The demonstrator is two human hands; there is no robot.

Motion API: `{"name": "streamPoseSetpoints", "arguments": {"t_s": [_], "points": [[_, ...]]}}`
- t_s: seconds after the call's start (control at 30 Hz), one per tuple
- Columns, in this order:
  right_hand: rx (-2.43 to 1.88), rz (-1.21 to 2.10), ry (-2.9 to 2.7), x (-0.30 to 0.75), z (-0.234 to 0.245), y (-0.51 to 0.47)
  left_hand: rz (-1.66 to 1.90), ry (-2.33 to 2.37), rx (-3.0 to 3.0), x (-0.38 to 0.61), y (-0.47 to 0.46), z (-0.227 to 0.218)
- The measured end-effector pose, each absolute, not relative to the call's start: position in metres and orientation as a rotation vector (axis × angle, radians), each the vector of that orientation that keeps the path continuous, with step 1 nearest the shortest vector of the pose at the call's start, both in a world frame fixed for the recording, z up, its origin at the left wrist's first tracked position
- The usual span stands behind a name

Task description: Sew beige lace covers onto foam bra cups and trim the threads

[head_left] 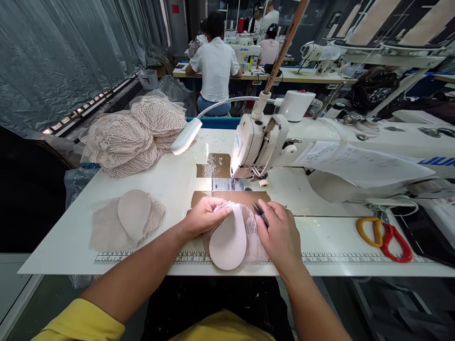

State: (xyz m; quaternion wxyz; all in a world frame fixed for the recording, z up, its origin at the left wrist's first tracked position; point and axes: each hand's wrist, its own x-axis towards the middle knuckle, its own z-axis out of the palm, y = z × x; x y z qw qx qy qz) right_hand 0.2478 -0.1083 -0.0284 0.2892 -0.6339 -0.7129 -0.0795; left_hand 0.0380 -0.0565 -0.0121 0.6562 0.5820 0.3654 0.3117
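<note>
Near the front edge of the table, my left hand [204, 217] pinches the top edge of a pale pink lace piece. On that lace lies a smooth teardrop-shaped pad [228, 244], its narrow end toward the machine. Dark thread snips [261, 214] are gripped in my right hand [280, 232], with their tips pointing at the lace [253, 244]. A sewing machine [245, 147] stands just beyond both hands, its needle area lit. To the left, a second teardrop pad [134, 213] rests on sheer fabric and lace.
A tall pile of lace pieces [131, 132] sits at the back left of the table. Scissors [386, 239] with orange and red handles lie at the right. A lamp [187, 136] on a bendable neck hangs beside the machine head. A printed ruler [113, 257] runs along the front edge. Several people work behind.
</note>
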Motion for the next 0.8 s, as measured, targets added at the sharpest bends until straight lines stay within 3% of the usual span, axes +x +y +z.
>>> {"name": "streamPoseSetpoints", "arguments": {"t_s": [0.07,0.53,0.8], "points": [[-1.552,-0.191,-1.843,0.245,-0.024,-0.112,0.745,0.868,1.318,0.039,-0.056,-0.013],[-1.325,0.841,-1.731,0.217,-0.012,-0.111,0.737,0.601,1.175,0.043,-0.064,-0.012],[-1.399,0.833,-1.688,0.217,-0.014,-0.113,0.790,0.541,1.272,0.048,-0.065,-0.015]]}}
